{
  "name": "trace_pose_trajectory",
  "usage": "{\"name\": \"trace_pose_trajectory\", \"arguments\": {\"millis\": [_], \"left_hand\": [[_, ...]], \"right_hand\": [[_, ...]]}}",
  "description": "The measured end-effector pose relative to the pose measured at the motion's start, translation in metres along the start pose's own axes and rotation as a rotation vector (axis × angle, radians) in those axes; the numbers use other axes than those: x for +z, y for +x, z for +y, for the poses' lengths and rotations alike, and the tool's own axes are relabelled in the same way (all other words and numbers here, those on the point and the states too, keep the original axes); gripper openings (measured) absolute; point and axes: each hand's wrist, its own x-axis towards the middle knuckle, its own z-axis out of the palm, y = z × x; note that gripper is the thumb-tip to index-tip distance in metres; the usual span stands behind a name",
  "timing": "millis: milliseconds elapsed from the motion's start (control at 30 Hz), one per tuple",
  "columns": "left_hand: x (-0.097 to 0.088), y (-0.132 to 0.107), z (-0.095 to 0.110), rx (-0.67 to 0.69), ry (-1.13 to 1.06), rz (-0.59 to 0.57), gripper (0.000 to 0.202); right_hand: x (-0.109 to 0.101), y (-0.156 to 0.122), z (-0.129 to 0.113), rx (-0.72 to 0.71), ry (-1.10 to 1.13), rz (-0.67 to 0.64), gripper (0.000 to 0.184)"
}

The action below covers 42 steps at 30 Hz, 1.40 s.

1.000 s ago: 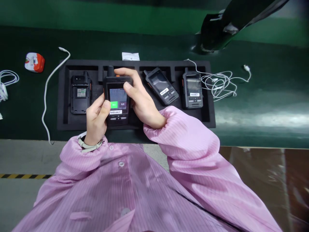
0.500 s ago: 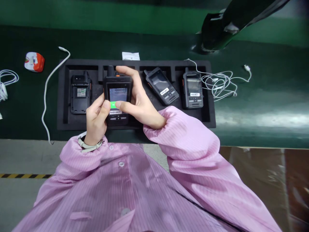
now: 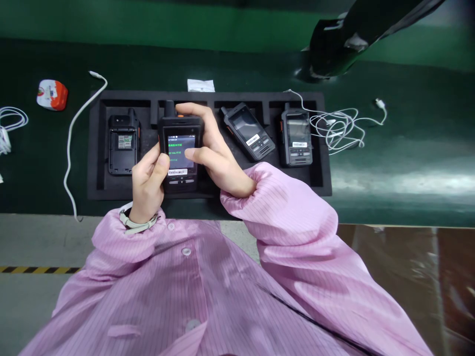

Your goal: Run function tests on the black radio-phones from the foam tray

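A black handheld radio (image 3: 181, 185) with a lit screen and a stubby antenna is held above the black foam tray (image 3: 208, 195). My left hand (image 3: 148, 183) grips its left side and lower edge. Wrapped around the right side and top is my right hand (image 3: 213, 148), its thumb over the right part of the screen. Green lines of text show on the dark display. In the tray's left end lies a radio with its back cavity exposed (image 3: 124, 151). Right of my hands are a slanted radio (image 3: 249, 131) and an upright radio (image 3: 297, 136), both with dark screens.
White cables lie at the left (image 3: 76, 123) and in a tangle at the right (image 3: 337, 128). A red-and-white container (image 3: 52, 95) sits at the back left. A small white packet (image 3: 201, 85) is behind the tray. A black post (image 3: 322, 49) rises at the back right.
The radio's screen has gone from a page with a green button to a list of green text. My right thumb has shifted slightly up and right. My left hand keeps its hold.
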Motion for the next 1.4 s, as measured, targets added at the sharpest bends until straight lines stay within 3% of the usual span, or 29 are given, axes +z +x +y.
{"name": "trace_pose_trajectory", "arguments": {"millis": [167,433,1400], "left_hand": [[0.0004,0.0001,0.0007,0.007,-0.015,-0.009,0.038],[0.0015,0.0002,-0.0002,0.019,-0.042,-0.002,0.035],[0.0031,0.0008,0.0014,-0.026,-0.030,0.021,0.037]], "right_hand": [[-0.0001,0.0002,-0.0026,0.036,-0.022,0.015,0.064],[0.0018,0.0014,-0.0011,0.003,-0.023,0.050,0.050],[0.0001,0.0005,-0.0004,0.033,-0.078,0.014,0.063]]}}
